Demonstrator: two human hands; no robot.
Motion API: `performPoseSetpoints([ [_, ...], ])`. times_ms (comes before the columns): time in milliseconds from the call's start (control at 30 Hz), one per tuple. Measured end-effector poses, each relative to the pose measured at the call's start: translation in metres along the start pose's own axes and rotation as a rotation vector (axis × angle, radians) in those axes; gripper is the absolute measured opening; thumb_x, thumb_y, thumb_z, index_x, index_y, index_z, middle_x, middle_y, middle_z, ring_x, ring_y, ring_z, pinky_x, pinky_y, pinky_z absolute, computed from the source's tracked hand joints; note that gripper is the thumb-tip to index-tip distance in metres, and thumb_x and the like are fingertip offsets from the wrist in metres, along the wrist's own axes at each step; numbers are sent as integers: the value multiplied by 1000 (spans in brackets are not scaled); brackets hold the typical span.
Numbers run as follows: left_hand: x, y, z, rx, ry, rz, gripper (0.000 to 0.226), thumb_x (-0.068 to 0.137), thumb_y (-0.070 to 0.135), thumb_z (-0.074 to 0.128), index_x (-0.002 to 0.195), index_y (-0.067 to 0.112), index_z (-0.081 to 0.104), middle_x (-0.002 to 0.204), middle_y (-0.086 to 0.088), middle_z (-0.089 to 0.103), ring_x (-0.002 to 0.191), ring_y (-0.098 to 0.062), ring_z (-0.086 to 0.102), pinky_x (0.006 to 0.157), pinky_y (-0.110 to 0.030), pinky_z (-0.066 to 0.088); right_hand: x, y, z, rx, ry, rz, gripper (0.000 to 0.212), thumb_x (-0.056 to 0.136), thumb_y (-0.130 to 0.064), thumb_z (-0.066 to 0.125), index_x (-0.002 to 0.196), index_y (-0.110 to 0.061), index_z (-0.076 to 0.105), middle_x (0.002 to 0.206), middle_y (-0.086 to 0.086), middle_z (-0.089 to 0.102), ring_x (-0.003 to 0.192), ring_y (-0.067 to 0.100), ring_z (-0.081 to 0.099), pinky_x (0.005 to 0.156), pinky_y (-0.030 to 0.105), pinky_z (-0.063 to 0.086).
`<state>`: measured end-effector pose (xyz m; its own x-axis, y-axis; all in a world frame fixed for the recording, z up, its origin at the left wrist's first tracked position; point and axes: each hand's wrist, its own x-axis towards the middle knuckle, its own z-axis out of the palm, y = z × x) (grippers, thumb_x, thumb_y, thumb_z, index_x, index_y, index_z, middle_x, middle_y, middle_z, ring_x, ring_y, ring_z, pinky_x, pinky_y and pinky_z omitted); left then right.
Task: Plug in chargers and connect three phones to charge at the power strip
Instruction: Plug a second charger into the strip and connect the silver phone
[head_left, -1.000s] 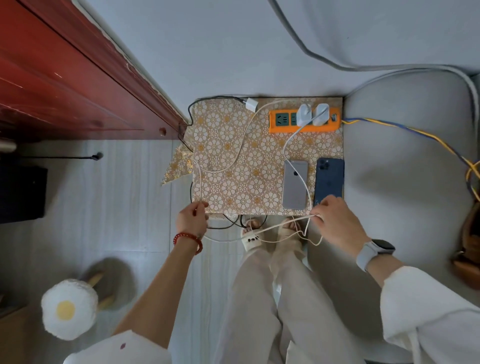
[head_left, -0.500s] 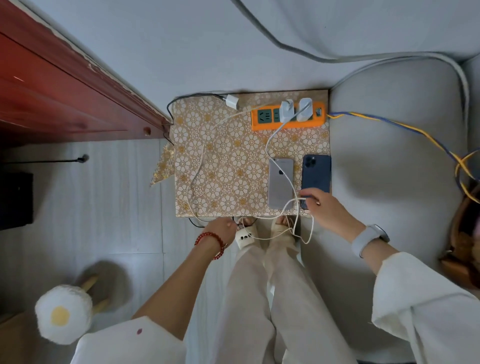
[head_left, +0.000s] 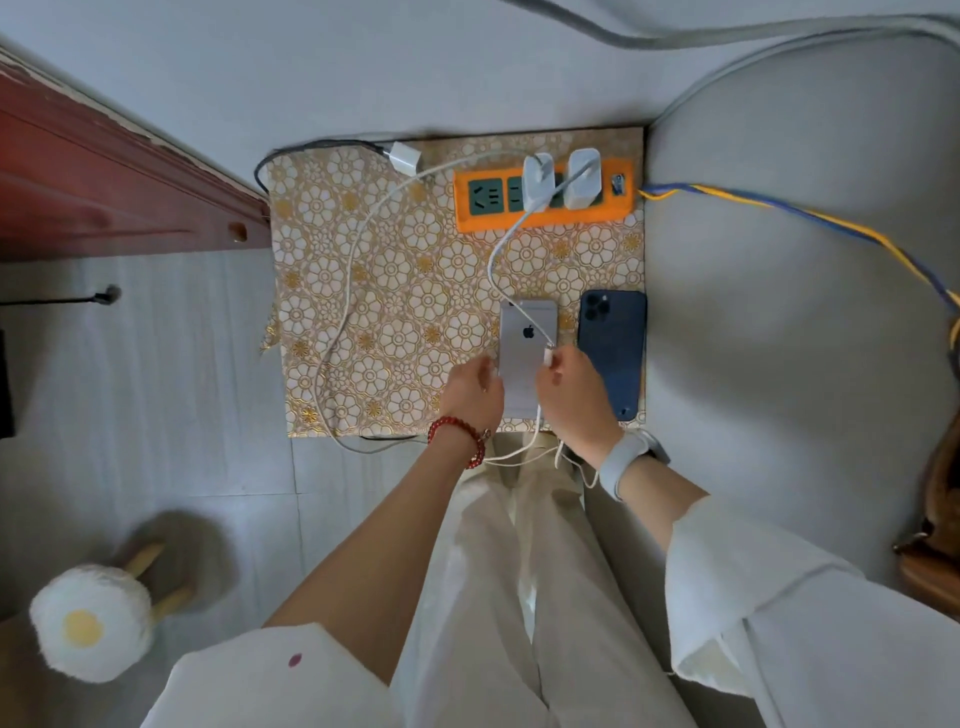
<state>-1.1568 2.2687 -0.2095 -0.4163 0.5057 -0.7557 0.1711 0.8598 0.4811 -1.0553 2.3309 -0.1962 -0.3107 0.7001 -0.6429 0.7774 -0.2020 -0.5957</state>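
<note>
An orange power strip (head_left: 621, 210) lies at the back of a small table with a floral cloth (head_left: 395, 312). Two white chargers (head_left: 536, 182) (head_left: 583, 177) sit plugged into it. A third white charger (head_left: 404, 158) lies unplugged at the back left. A silver phone (head_left: 527, 338) and a dark blue phone (head_left: 613, 343) lie face down near the front edge. My left hand (head_left: 471, 392) grips the silver phone's left edge. My right hand (head_left: 571, 400) pinches a white cable's connector (head_left: 548, 356) over the silver phone's right side.
A long white cable (head_left: 343, 322) loops across the cloth and over the front edge. A red wooden door (head_left: 104, 182) stands at left, a grey sofa (head_left: 779, 312) at right. A blue-yellow cord (head_left: 805, 218) crosses the sofa. A fluffy egg-shaped stool (head_left: 88, 623) is at lower left.
My left hand moved from the table's front edge onto the silver phone. My right hand shifted left from the blue phone, bringing the cable connector over the silver phone.
</note>
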Motion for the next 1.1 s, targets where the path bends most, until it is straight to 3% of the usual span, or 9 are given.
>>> performPoseSetpoints([
  [167,-1,9,10,-83,60,-72,35,84,7,44,117,2,51,114,-26,57,102,-39,55,90,-46,48,-12,8,12,47,-25,-60,22,95,-15,35,107,-1,47,94,11,53,87,24,49,71,30,38],
  [367,-8,5,7,-194,25,-107,26,85,13,48,108,4,57,100,-14,65,80,-23,55,68,-27,45,-16,6,8,312,-129,58,12,94,-16,43,100,-14,52,87,-7,60,83,11,55,63,7,42],
  [433,-25,18,0,-251,94,-109,24,84,14,50,105,5,59,97,-12,64,81,-23,56,71,-29,48,-28,-6,-8,355,-144,10,13,93,-16,45,99,-8,54,93,2,65,88,15,60,73,17,45],
  [500,-25,16,-5,-279,137,-129,21,85,14,51,101,3,60,93,-13,62,81,-23,55,72,-32,49,-32,-13,-6,365,-66,-11,10,93,-14,42,93,-10,52,81,3,64,79,18,61,73,29,47],
  [600,-25,2,-15,-607,163,-252,13,88,10,51,91,0,58,88,-12,60,82,-25,57,74,-41,54,-40,-10,-10,336,-24,-33,18,96,-16,35,96,-10,52,66,-5,48,59,12,46,57,23,41],
  [667,-26,-2,-24,-839,175,-299,10,89,8,50,83,2,56,85,-9,61,80,-23,61,67,-37,54,-46,-3,-15,268,-74,-34,27,97,-22,34,101,-6,54,63,-5,45,51,6,37,50,17,33],
  [767,-24,-6,-36,-1009,198,-303,12,89,7,50,78,6,55,84,-8,62,77,-20,62,65,-34,57,-55,1,-14,256,-164,29,29,97,-23,35,100,-10,61,68,-7,53,48,1,44,51,16,36],
  [833,-25,-3,-42,-1045,198,-290,12,89,7,50,78,8,55,84,-8,62,77,-19,62,62,-28,59,-59,-2,-9,320,-188,97,29,96,-20,38,97,-9,65,58,-15,48,52,-1,43,54,17,34],
  [1100,-33,0,-57,-1204,161,-243,9,90,9,49,84,5,55,87,-10,63,79,-21,62,61,-29,59,-72,-37,2,510,-273,52,39,94,-12,43,59,-20,57,47,0,53,44,12,47,52,22,45],
])
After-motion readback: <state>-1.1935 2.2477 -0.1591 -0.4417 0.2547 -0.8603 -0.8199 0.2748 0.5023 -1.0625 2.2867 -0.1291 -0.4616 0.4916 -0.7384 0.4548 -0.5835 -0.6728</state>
